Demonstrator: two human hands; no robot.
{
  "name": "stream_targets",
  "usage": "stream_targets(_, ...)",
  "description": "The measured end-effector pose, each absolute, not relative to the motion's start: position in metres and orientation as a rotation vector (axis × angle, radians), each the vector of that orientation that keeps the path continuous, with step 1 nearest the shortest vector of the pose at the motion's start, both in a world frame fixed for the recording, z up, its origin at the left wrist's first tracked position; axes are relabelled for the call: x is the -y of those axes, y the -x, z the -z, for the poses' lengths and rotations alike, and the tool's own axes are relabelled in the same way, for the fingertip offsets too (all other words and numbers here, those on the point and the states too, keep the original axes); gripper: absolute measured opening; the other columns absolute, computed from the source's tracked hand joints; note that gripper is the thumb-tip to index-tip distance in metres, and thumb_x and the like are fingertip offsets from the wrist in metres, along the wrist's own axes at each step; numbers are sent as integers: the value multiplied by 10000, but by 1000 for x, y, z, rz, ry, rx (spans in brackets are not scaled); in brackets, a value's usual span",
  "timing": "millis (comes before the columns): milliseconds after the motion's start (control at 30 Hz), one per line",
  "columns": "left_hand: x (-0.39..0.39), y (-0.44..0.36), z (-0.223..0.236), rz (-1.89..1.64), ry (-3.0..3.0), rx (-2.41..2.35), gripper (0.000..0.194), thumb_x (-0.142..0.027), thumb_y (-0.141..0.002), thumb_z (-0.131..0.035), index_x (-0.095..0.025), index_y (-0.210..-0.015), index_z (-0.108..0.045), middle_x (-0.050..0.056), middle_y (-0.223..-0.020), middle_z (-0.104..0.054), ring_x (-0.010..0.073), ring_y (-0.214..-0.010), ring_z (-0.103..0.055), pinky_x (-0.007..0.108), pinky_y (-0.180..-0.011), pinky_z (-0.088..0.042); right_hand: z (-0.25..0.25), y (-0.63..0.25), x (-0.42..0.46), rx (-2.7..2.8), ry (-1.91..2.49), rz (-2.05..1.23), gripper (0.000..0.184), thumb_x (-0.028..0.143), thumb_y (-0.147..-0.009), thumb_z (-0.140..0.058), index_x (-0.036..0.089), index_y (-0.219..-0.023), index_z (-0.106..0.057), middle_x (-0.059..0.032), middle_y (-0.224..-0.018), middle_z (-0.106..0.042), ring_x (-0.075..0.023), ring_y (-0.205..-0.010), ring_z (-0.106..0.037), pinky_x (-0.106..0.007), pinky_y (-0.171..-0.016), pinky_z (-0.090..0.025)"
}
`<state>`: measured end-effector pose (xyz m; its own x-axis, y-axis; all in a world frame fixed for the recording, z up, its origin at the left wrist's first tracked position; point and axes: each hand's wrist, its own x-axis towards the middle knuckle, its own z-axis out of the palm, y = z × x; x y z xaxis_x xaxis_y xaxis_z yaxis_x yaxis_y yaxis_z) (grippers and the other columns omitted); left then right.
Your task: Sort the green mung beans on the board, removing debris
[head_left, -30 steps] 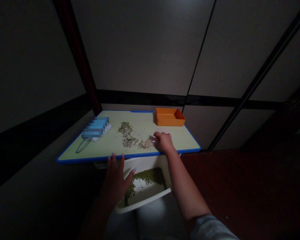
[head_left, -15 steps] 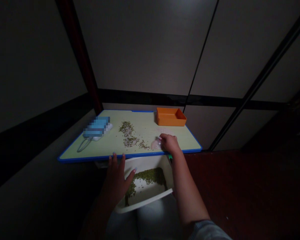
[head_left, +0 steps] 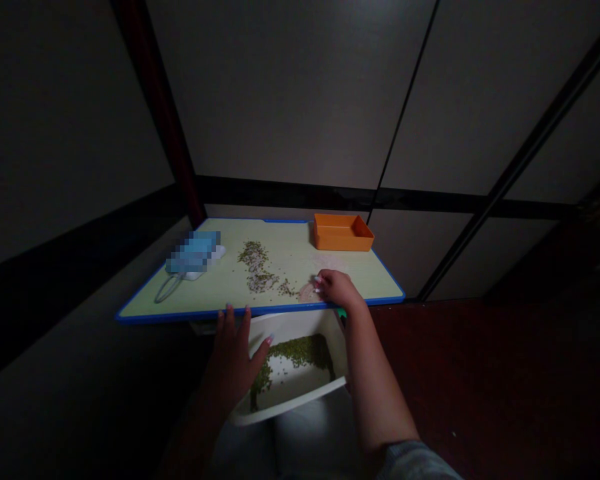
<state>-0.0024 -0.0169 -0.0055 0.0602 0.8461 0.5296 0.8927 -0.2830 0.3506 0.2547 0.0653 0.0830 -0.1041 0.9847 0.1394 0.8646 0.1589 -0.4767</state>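
My right hand (head_left: 338,287) is over the pale table (head_left: 220,292), close to its front edge. Its fingertips are pinched together at a small patch of fine pinkish grains (head_left: 307,292); what lies between them is too small to tell. My left hand (head_left: 234,357) has its fingers spread, the tips at the table's blue edge and the thumb over a white bin (head_left: 337,341). Green grains (head_left: 300,353) lie inside that bin, below the table edge. Left of my right hand, a mixed pile of green and pale grains (head_left: 259,270) spreads over the tabletop.
An orange tray (head_left: 344,241) stands at the table's back right. Toward the left end lies a blurred blue object (head_left: 195,252) with a looped strap. Cabinet-like panels (head_left: 290,100) rise behind the table, and dark red floor (head_left: 460,373) shows at right.
My right hand has shifted slightly left, its fingers still at the pinkish grains, whose patch has changed shape a little. My left hand stays in place.
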Motion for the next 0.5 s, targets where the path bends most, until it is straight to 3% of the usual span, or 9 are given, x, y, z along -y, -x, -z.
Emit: stream_targets(500, 17, 2, 5, 1000, 2236, 1846, 689, -483, -827, -487, -105, -1393, -382, 259, -1540, -190, 398, -1434, -149, 595, -1091, -297, -90, -244, -65, 2022, 1839, -220, 236, 313, -934, -448, 224, -912, -666, -43, -875, -711, -158, -799, -582, -239, -684, -301)
